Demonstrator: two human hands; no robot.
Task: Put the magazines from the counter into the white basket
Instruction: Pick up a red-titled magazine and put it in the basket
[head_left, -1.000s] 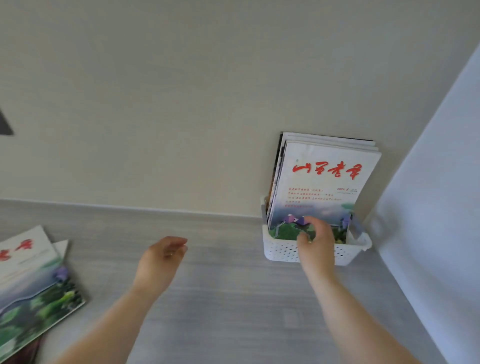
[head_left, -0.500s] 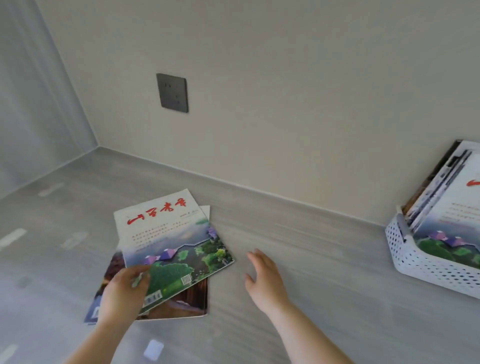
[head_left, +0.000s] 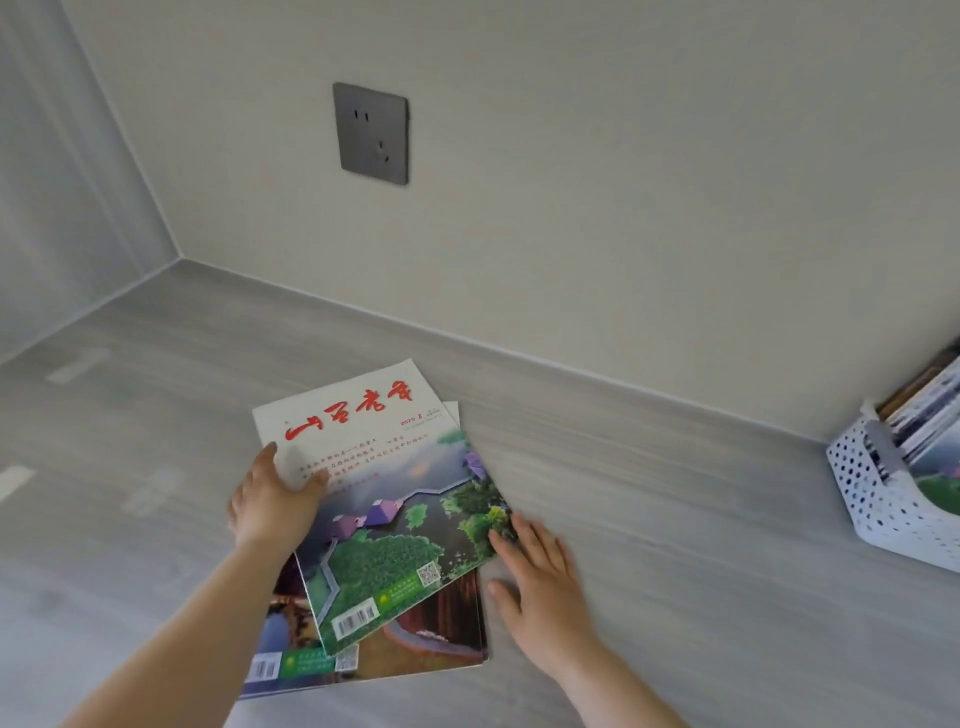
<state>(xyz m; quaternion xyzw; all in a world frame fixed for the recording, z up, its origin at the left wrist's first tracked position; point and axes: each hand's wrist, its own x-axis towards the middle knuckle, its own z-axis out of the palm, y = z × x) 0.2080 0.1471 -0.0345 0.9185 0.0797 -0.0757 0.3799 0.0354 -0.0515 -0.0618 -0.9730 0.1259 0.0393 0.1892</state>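
two hands are on a small pile of magazines on the grey counter (head_left: 675, 519). furthest left, the left hand (head_left: 272, 501) grips the left edge of the top magazine (head_left: 384, 499), thumb on the cover by the red title and fingers hidden beneath it. this cover, white above and green below, lies askew over the lower magazines (head_left: 415, 639), whose edges stick out at the bottom. just right of the pile the right hand (head_left: 543, 577) is open and flat, fingers spread, fingertips touching the top magazine's right corner. above on the wall sits a grey socket (head_left: 371, 132). far right, well apart, the white basket (head_left: 872, 499) holds more magazines upright at the frame edge.
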